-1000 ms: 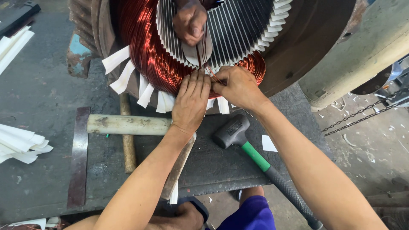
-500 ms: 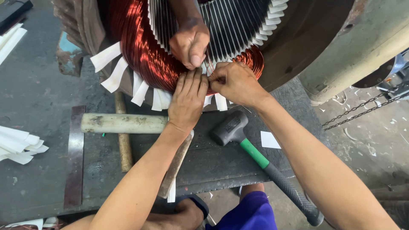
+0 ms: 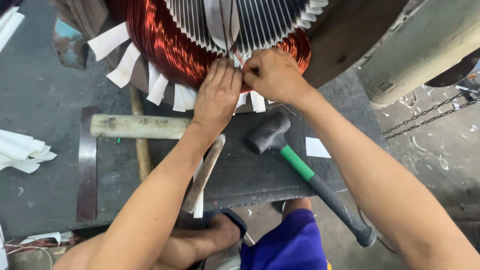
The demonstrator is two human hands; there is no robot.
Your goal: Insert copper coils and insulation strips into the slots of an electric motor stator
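Head view: left hand (image 3: pixel 216 97) lay flat, fingers together, on copper winding (image 3: pixel 165 45) at 12 o'clock; right hand (image 3: pixel 272 75) pinched copper wire (image 3: pixel 239 59) beside it. Black mallet (image 3: pixel 310 177) rested at 5 o'clock.

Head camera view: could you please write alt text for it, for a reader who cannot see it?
Seen from above, a person's left hand and right hand press together on the copper winding of a large motor stator, white paper strips sticking out of it. On the dark bench below lie a black mallet and a pale wooden handle.
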